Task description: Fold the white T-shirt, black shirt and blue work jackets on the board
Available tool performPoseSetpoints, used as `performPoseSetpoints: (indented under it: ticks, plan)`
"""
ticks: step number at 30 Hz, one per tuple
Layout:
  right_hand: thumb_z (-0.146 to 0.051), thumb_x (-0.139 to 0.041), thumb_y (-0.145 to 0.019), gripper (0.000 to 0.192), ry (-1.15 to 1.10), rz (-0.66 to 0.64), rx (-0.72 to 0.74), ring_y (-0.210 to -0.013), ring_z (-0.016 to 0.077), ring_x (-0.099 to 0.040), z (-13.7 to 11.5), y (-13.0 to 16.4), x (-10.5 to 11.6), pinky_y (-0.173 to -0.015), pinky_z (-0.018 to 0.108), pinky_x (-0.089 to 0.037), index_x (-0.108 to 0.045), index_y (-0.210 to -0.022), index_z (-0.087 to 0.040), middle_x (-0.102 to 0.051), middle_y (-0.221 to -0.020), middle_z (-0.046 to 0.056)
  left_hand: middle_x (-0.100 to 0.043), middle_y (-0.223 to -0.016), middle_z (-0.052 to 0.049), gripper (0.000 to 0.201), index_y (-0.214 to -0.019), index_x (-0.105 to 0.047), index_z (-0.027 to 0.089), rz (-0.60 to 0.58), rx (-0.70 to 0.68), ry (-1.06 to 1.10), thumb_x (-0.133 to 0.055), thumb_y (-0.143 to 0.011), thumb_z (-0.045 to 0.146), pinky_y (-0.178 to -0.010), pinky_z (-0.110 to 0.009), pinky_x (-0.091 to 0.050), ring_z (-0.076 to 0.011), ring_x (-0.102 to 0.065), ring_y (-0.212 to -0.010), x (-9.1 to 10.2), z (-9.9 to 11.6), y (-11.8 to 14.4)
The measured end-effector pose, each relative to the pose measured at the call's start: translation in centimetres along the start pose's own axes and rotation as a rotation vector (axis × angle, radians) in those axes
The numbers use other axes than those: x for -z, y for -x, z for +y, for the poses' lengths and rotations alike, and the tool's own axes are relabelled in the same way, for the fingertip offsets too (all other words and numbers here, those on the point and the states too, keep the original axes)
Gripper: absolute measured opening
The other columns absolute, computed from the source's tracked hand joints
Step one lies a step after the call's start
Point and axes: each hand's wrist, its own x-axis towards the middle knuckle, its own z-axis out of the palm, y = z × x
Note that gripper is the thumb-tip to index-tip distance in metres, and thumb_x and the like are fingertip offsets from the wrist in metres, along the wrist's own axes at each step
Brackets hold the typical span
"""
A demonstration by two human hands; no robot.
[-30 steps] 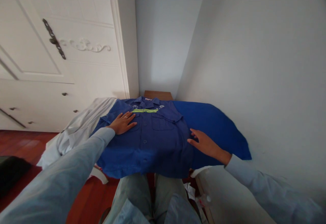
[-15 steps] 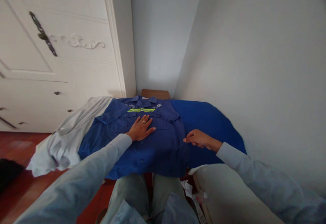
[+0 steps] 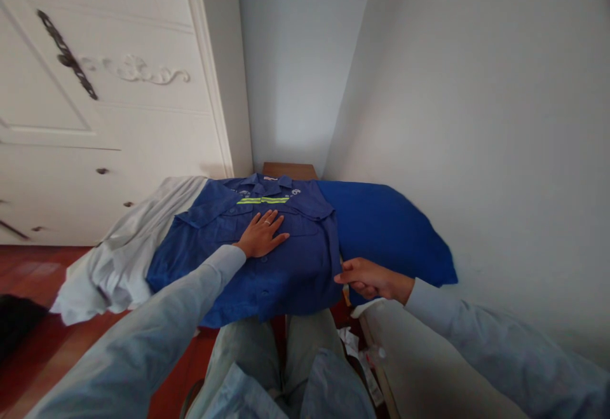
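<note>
A dark blue work shirt (image 3: 300, 273) lies spread out, front side up, its collar pointing away from me. Across its chest runs a yellow-green reflective strip (image 3: 274, 200), with white emblems on the upper front. My left hand (image 3: 261, 234) rests flat on the middle of the shirt, fingers spread, a ring on one finger. At the shirt's right side, my right hand (image 3: 372, 278) is closed, thumb and forefinger pinching the cloth edge. Beneath the shirt, a bright blue cover (image 3: 391, 228) extends to the right.
White cloth (image 3: 124, 241) drapes over the left end of the surface. Behind it stands a white cabinet (image 3: 143, 120) with dark handles. A grey wall (image 3: 476, 120) closes off the right side. Near my legs, a pale padded piece (image 3: 419, 355) stands at lower right.
My right hand has moved down and slightly left to the shirt's side edge, drawing that edge a little. The left hand stays flat on the shirt.
</note>
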Motion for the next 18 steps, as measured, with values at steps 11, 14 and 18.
performPoseSetpoints:
  ticks: [11,14,18]
  plan:
    - [-0.045,-0.085,-0.064,0.043,-0.248,0.306,0.316,-0.074,0.0145,-0.060,3.7,4.1,2.1,-0.073,0.028,-0.049,-0.053,-0.077,-0.021,-0.061,-0.077,-0.001,-0.033,-0.161,-0.010,0.075,-0.154,-0.036,0.022,0.011,0.006,0.018,-0.026,-0.095,0.068,-0.122,-0.051,-0.016,-0.0312,-0.025,-0.150,-0.1,0.0,-0.1]
    - [-0.043,-0.087,-0.064,0.045,-0.334,0.200,0.282,-0.072,0.0149,-0.062,5.4,4.2,1.2,-0.073,0.030,-0.050,-0.057,-0.090,-0.021,-0.064,-0.080,-0.001,-0.033,-0.161,-0.010,0.073,-0.154,-0.036,0.022,0.012,0.001,-0.001,-0.026,-0.096,0.066,-0.122,-0.051,-0.017,-0.0305,-0.025,-0.150,0.0,0.1,0.0]
    - [-0.044,-0.087,-0.066,0.055,-0.323,0.091,0.295,-0.088,0.0219,-0.067,6.9,4.0,-0.7,-0.087,0.039,-0.051,-0.064,-0.110,-0.019,-0.071,-0.092,0.005,-0.031,-0.161,-0.012,0.075,-0.154,-0.036,0.019,-0.008,0.011,-0.014,-0.026,-0.096,0.065,-0.122,-0.049,-0.017,-0.0300,-0.024,-0.150,0.3,0.3,0.0]
